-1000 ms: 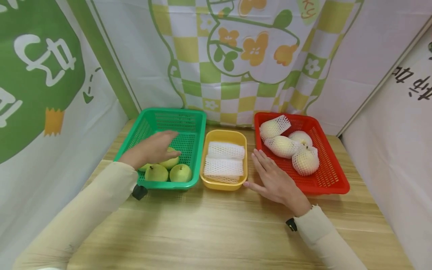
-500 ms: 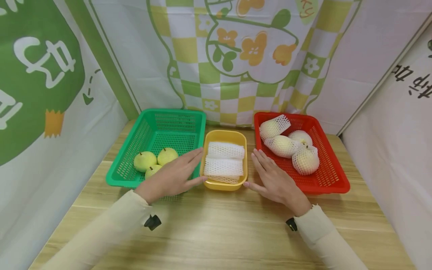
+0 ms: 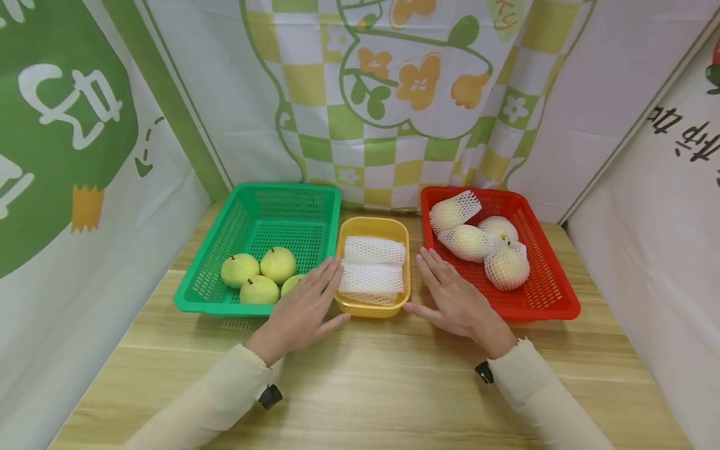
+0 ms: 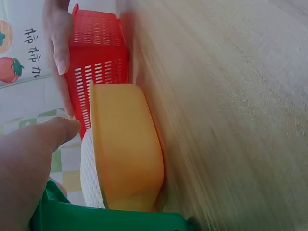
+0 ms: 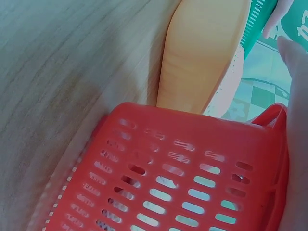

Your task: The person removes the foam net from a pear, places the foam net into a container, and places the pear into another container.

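Note:
My left hand (image 3: 304,312) lies with fingers extended over the front right corner of the green basket (image 3: 225,308), its fingertips beside the yellow tub (image 3: 374,310). Straight-fingered too, my right hand (image 3: 458,300) rests at the near left side of the red basket (image 3: 540,312). Neither hand holds anything. Yellow-green pears sit in the green basket: one pear (image 3: 239,270) at the left, others beside it, one partly hidden by my left hand. White foam net sleeves (image 3: 373,278) lie in the tub. Several pears in foam nets, including a netted pear (image 3: 507,265), fill part of the red basket.
Both baskets and the tub stand in a row on a wooden table (image 3: 371,375). Behind them hangs a checked, printed curtain (image 3: 394,150). Printed cloth walls (image 3: 163,206) close in the left and right sides.
My left hand has come out from over the pears in the green basket, moving right and toward me to the basket's front corner. The right hand stays in place.

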`<state>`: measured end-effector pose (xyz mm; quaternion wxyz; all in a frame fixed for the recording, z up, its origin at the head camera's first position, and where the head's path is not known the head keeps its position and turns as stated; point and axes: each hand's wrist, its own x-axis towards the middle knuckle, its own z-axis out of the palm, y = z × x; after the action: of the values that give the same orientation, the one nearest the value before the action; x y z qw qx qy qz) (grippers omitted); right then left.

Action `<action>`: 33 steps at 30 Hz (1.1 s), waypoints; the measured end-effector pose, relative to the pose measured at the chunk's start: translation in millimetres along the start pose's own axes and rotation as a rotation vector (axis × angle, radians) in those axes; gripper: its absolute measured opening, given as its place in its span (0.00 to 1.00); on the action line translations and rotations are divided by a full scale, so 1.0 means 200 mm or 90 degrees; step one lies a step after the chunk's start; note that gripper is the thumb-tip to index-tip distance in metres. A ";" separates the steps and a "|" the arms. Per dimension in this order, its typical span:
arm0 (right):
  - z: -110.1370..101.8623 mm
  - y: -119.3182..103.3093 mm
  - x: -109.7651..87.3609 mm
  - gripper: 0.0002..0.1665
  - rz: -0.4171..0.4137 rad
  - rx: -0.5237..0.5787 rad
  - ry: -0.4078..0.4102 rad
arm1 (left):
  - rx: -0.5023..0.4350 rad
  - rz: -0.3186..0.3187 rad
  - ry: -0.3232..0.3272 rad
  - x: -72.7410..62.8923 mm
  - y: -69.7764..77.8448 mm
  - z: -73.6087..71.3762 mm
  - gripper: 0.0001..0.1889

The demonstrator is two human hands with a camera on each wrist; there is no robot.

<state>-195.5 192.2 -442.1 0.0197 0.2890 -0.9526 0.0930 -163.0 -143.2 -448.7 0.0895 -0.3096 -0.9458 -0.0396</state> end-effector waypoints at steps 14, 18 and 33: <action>-0.34 0.04 -0.02 0.67 0.104 0.127 -0.103 | -0.032 -0.027 -0.024 0.00 0.01 0.00 0.50; -0.50 0.14 -0.01 0.70 0.143 0.114 -0.101 | -0.029 -0.025 -0.026 0.00 0.00 -0.01 0.50; -0.61 0.62 0.01 0.38 0.239 -0.057 -0.177 | -0.036 -0.026 -0.022 0.00 0.01 -0.01 0.49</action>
<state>-268.5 314.7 -343.5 -0.1164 0.1155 -0.9864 0.0118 -161.2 -141.7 -447.7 0.0639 -0.2935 -0.9518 -0.0628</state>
